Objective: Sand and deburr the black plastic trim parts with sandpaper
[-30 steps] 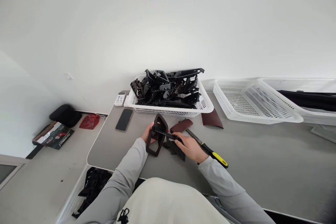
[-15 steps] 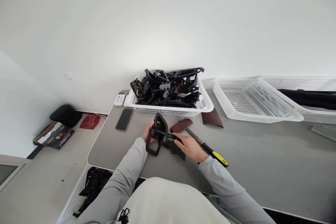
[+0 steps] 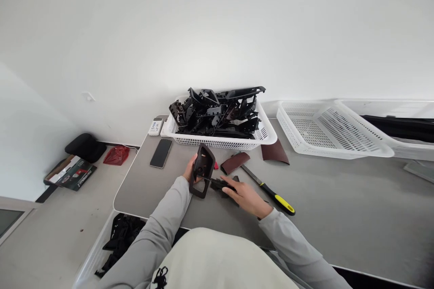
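My left hand (image 3: 190, 170) grips the left side of a dark plastic trim frame (image 3: 204, 157), tilted upright, with a large opening in its lower part. My right hand (image 3: 244, 194) is closed round a slim black tool that looks like a utility knife (image 3: 217, 182). Its thin tip reaches the inner side of the frame; whether it touches is too small to tell. A dark piece (image 3: 233, 199) lies on the table under my right hand, mostly hidden. Just beyond are a curved piece of maroon sandpaper (image 3: 235, 162) and a file with a yellow-and-black handle (image 3: 278, 201).
A white basket (image 3: 217, 143) heaped with black plastic parts stands against the wall. Another sandpaper sheet (image 3: 275, 152) lies beside it. A phone (image 3: 160, 153) and a small white device (image 3: 155, 127) are at left. More white baskets (image 3: 334, 146) sit at right. Below the table edge is a bin of parts (image 3: 124, 239).
My right hand has turned the knife, which now points lower into the frame and shows more edge-on. The frame has turned slightly in my left hand.
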{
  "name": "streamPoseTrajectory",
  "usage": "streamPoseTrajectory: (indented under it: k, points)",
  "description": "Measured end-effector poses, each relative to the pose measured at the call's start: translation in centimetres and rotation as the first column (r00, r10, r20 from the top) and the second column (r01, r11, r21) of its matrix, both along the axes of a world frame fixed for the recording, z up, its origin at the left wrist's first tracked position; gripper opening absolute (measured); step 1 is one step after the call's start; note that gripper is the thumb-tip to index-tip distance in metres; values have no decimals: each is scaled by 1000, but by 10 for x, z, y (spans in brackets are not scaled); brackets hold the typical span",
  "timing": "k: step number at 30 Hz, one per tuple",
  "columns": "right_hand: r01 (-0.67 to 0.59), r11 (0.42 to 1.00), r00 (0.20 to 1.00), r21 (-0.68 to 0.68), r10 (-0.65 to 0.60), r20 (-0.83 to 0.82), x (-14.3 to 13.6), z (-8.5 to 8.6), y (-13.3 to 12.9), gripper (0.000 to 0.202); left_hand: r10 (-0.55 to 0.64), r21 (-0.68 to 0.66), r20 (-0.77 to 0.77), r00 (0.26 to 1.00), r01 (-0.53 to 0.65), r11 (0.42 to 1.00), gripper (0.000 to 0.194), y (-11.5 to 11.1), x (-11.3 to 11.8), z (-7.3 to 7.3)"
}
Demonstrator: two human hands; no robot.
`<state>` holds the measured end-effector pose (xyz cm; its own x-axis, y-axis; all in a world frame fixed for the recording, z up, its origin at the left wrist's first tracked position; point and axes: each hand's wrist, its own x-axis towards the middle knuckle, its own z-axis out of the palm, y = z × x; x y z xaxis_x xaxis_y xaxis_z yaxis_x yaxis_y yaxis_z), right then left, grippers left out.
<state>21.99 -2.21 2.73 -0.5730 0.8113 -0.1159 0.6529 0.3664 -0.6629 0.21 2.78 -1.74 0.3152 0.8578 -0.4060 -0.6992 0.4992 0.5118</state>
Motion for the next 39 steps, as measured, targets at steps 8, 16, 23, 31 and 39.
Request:
streamPoseTrajectory:
  k: [8,16,23,31,39]
  points:
    - [17,991,993,-135,-2,114,-10,1,-23,44,13,-25,54,998,-11,1000,47,4,-2,-3]
    - [-51,985,992,-164,69,110,-13,-6,-24,48,-19,-29,36,999,20,999,49,1,-4,-2]
    - [-88,985,996,-147,91,15,-15,-18,-22,46,-5,-13,27,1000,5,1000,49,1,-3,-3]
    - [-76,992,996,-105,80,33,-18,-19,-23,50,-5,7,39,999,5,1000,47,0,-3,-2]
    - [-24,991,994,-132,38,104,-18,-18,-23,53,0,-9,65,998,1,1000,45,0,-3,2]
